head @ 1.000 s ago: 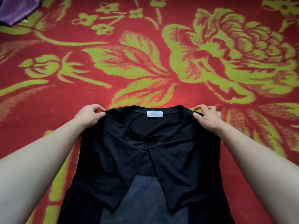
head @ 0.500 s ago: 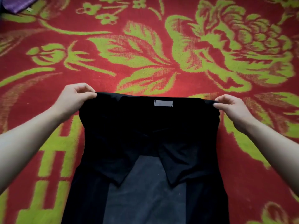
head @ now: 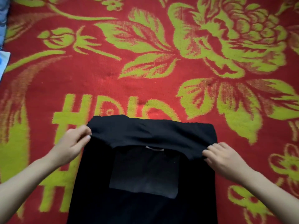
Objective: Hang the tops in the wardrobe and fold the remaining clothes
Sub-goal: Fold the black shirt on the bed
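— Across the red blanket (head: pixel 113 81), got how far?
— Partway through one fold, judged so. Pinched the turned-down edge at left with the left hand (head: pixel 72 143). Found the black top (head: pixel 145 207) flat at the near middle, collar end folded down over the body. Gripped the same edge at right with the right hand (head: pixel 226 157). Saw nothing hung, nothing else folded.
— Looked like what sort of stuff?
— Thin, limp, matte cloth; soft rounded crease; squarish grey panel (head: pixel 144 175) under a small label (head: pixel 155 148). Coarse woven pile beneath, green flowers.

Black garment (head: pixel 145 199); red blanket (head: pixel 113 81), yellow-green flowers.
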A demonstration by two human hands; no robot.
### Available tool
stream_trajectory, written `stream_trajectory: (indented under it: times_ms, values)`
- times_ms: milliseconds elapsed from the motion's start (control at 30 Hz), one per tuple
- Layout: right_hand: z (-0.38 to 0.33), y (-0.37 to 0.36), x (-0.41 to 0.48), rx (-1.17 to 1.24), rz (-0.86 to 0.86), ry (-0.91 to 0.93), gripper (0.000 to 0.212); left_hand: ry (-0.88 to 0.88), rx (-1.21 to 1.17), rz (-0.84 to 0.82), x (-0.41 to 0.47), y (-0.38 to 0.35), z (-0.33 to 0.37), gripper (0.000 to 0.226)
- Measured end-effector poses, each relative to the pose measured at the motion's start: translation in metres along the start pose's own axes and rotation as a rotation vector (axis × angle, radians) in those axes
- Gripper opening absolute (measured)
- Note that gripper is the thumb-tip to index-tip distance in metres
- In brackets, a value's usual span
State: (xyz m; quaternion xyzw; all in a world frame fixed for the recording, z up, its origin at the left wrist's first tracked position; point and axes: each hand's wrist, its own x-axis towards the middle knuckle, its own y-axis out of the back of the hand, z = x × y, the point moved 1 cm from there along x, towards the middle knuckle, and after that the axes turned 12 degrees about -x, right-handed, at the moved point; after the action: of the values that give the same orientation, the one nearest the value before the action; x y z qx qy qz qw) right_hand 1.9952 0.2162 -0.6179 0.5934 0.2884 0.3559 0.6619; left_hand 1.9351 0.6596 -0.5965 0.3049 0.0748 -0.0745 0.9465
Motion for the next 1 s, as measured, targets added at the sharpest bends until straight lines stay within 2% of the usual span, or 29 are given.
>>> stream_trajectory:
  times_ms: [67,133,200,233,267,300,367,400,433,467,533,600,667,733,833,900,967,1000]
  values:
    - [-0.015,-0.013,-0.007,-0.033,-0.122,0.062,0.011,-0.163,0.329,-0.161,-0.014,-0.013,-0.014,0.003]
    - [-0.024,-0.021,-0.009,-0.058,-0.280,0.076,0.027,-0.283,0.569,-0.243,-0.026,-0.026,-0.028,0.009]
    - [-0.028,-0.026,-0.007,-0.052,-0.393,0.026,0.040,-0.238,0.645,-0.221,-0.030,-0.035,-0.033,0.042]
    - [-0.030,-0.026,-0.003,-0.040,-0.378,-0.001,0.042,-0.216,0.646,-0.180,-0.028,-0.039,-0.033,0.058]
    - [-0.031,-0.024,0.004,-0.030,-0.330,-0.034,0.039,-0.212,0.640,-0.132,-0.024,-0.042,-0.031,0.065]
    - [-0.030,-0.022,0.011,-0.017,-0.268,-0.071,0.034,-0.214,0.638,-0.098,-0.018,-0.045,-0.028,0.060]
    - [-0.025,-0.019,0.025,-0.017,-0.154,-0.186,0.026,-0.184,0.675,-0.065,-0.005,-0.054,-0.021,0.031]
    - [-0.022,-0.017,0.032,-0.033,-0.123,-0.253,0.020,-0.148,0.692,-0.041,0.003,-0.057,-0.020,0.027]
    - [-0.019,-0.017,0.038,-0.044,-0.120,-0.334,0.011,-0.080,0.690,-0.019,0.014,-0.058,-0.020,0.033]
    - [-0.014,-0.018,0.042,-0.025,-0.157,-0.440,0.016,0.026,0.668,0.002,0.024,-0.056,-0.021,0.043]
    - [-0.002,-0.026,0.049,0.046,-0.323,-0.593,0.042,0.228,0.647,0.023,0.043,-0.052,-0.026,0.061]
    - [0.013,-0.035,0.054,0.147,-0.496,-0.623,0.051,0.373,0.627,-0.063,0.060,-0.048,-0.037,0.067]
    - [0.024,-0.042,0.063,0.289,-0.647,-0.625,0.053,0.413,0.646,-0.150,0.071,-0.043,-0.043,0.063]
    - [0.032,-0.048,0.067,0.315,-0.774,-0.615,0.045,0.407,0.674,-0.175,0.076,-0.034,-0.050,0.046]
    - [0.048,-0.052,0.060,0.361,-0.780,-0.652,0.025,0.420,0.695,-0.183,0.076,-0.012,-0.061,0.024]
    - [0.059,-0.050,0.051,0.553,-0.692,-0.772,0.016,0.423,0.666,-0.172,0.074,0.003,-0.068,0.021]
    - [0.063,-0.050,0.048,0.625,-0.664,-0.838,0.018,0.426,0.601,-0.166,0.076,0.009,-0.070,0.022]
    - [0.061,-0.052,0.049,0.534,-0.693,-0.815,0.023,0.426,0.553,-0.165,0.078,0.007,-0.069,0.022]
